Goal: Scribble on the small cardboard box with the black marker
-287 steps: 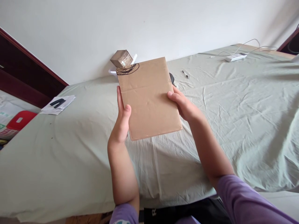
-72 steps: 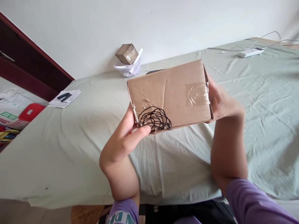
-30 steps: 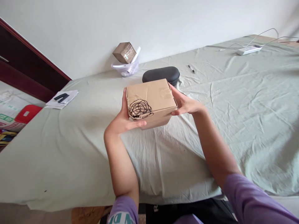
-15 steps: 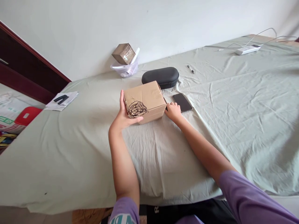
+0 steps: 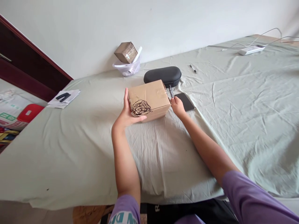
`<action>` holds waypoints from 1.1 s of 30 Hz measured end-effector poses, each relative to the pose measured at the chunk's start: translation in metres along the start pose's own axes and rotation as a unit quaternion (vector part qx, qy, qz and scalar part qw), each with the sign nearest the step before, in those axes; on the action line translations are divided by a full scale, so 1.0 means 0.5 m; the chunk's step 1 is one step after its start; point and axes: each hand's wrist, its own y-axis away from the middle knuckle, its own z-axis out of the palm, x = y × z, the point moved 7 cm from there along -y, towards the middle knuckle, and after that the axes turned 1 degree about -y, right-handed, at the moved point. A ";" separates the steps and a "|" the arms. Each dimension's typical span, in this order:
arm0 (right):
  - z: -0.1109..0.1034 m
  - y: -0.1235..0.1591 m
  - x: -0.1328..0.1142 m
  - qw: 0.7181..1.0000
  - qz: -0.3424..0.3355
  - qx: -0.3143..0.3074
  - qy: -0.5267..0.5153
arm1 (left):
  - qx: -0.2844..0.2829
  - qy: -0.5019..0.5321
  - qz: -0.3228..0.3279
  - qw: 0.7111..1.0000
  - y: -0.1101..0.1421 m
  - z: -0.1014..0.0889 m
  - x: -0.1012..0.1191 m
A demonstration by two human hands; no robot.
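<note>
My left hand [image 5: 128, 112] grips the left end of a brown cardboard box [image 5: 149, 91], thumb along the front side and fingers up the end. A tangle of thin black lines [image 5: 141, 107] lies over the box's near left corner; whether cord or drawing I cannot tell. At the box's right end, my right hand [image 5: 177, 105] is closed round a dark marker pen [image 5: 171, 91] with light lettering, which points up and away. Just beyond that hand lies a flat black phone-like slab [image 5: 185, 102], partly covered by it.
A black zip case [image 5: 163, 75] sits behind the box. Further back are a clear plastic tub [image 5: 129, 69] with a small carton [image 5: 126, 52], a short pen-like piece [image 5: 193, 68] and a power strip [image 5: 251, 50]. Papers [image 5: 61, 101] with a black stapler-like object [image 5: 63, 97] lie left.
The marker pen now shows above my right hand, beside the box's right end; before, it was mostly hidden. My left hand keeps its hold on the box. The view has shifted slightly.
</note>
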 end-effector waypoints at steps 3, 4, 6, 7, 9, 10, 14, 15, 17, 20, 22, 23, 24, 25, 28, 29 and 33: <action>0.004 0.011 0.006 1.000 -0.002 0.025 -0.005 | -0.009 -0.008 0.006 1.000 -0.001 0.001 -0.007; 0.006 0.014 0.007 1.000 -0.004 0.027 -0.008 | -0.010 -0.011 0.009 1.000 -0.002 0.001 -0.009; 0.010 0.019 0.009 1.000 -0.009 0.022 -0.018 | -0.008 -0.013 0.017 1.000 -0.003 0.001 -0.011; 0.013 0.021 0.009 0.999 -0.014 0.017 -0.026 | -0.008 -0.013 0.020 1.000 -0.003 0.002 -0.011; 0.021 0.022 0.007 0.999 -0.023 0.009 -0.048 | -0.011 -0.012 0.024 1.000 -0.003 0.003 -0.010; 0.025 0.022 0.007 0.998 -0.025 0.008 -0.061 | -0.013 -0.010 0.025 1.000 -0.003 0.004 -0.009; 0.023 0.010 0.009 0.993 -0.015 0.042 -0.111 | -0.015 -0.012 0.027 0.999 -0.004 0.005 -0.008; 0.014 0.003 0.009 0.990 -0.010 0.055 -0.128 | -0.013 -0.014 0.026 0.999 -0.004 0.005 -0.009; -0.022 -0.015 -0.001 0.977 -0.011 0.090 -0.192 | -0.007 -0.016 0.025 1.000 -0.005 0.006 -0.009; -0.120 -0.027 -0.057 0.932 -0.086 0.176 -0.304 | -0.001 -0.017 0.027 0.999 -0.005 0.010 0.000; -0.187 -0.004 -0.131 0.907 -0.186 0.209 -0.315 | -0.005 -0.022 0.031 0.999 -0.006 0.018 0.016; -0.212 0.016 -0.169 0.895 -0.223 0.210 -0.323 | -0.010 -0.025 0.035 0.999 -0.007 0.023 0.026; -0.230 0.041 -0.206 0.881 -0.256 0.204 -0.343 | -0.015 -0.031 0.041 0.999 -0.008 0.029 0.037; -0.238 0.069 -0.244 0.873 -0.286 0.177 -0.352 | -0.019 -0.038 0.048 0.998 -0.009 0.035 0.049; -0.219 0.152 -0.331 0.870 -0.335 0.092 -0.349 | -0.020 -0.063 0.066 0.996 -0.014 0.052 0.074; -0.204 0.176 -0.352 0.869 -0.355 0.062 -0.339 | -0.017 -0.071 0.071 0.995 -0.015 0.056 0.079; -0.147 0.220 -0.383 0.879 -0.395 -0.014 -0.266 | -0.009 -0.088 0.085 0.992 -0.017 0.065 0.086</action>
